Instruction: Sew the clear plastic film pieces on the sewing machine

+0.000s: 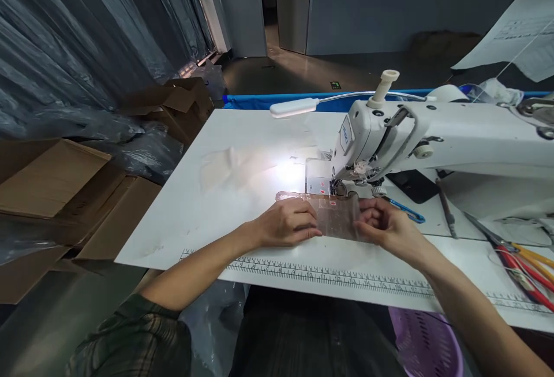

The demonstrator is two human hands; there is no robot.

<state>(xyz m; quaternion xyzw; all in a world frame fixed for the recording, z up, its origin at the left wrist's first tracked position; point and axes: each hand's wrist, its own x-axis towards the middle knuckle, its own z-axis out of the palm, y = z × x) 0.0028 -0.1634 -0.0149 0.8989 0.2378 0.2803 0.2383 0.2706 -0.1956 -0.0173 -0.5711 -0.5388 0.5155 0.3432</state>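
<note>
- A clear plastic piece (337, 224) lies just below the middle of the frame, flat on the white tabletop (186, 209), its brownish upper edge up against the needle area (334, 185) of the sewing machine (433, 137).
- The left hand (291, 222) rests over the piece's left part, knuckles up; whether it grips or only presses cannot be told.
- The right hand (381, 221) has the piece's right end pinched between thumb and fingers. The two hands are apart, with a see-through stretch of plastic between them.
- As for progress, the piece appears placed and lined up at the machine, so the work on this edge looks under way or about at its start.
- No finished seam can be made out; the stitching, if any, is too small to tell. The piece is not yet free of the machine, and its lower edge lies away from the needle.
- The lamp (294, 107) in the upper middle of the frame lights the surface left of the needle.
- Scissors (526, 273) lie at the lower right of the frame, touched by neither hand.
</note>
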